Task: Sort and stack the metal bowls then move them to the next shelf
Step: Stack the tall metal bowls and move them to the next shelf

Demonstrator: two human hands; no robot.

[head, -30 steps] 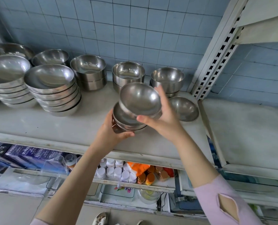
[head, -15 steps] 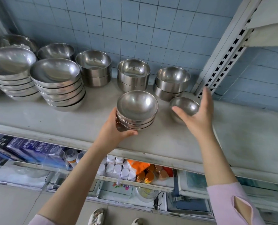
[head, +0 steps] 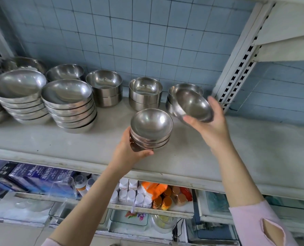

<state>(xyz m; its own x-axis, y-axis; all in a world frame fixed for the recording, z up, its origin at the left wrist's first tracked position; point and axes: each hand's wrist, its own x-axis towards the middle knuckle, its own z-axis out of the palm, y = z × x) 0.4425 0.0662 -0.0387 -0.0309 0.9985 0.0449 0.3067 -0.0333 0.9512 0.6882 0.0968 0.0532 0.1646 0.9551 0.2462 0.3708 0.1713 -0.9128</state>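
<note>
Steel gleams: your left hand (head: 129, 152) wraps a nested stack of small round bowls (head: 150, 133) at its near-left side, over the pale, scuffed shelf (head: 58, 144); your right hand (head: 213, 126) grips a single smooth bowl (head: 192, 107) by its rim, tilted, just right of the stack.

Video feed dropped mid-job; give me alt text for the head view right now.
The left hand grips a small stack of metal bowls at the shelf front; the right hand holds a single bowl tilted just right of it. More bowl stacks stand behind and to the left, against a blue tiled wall.
</note>
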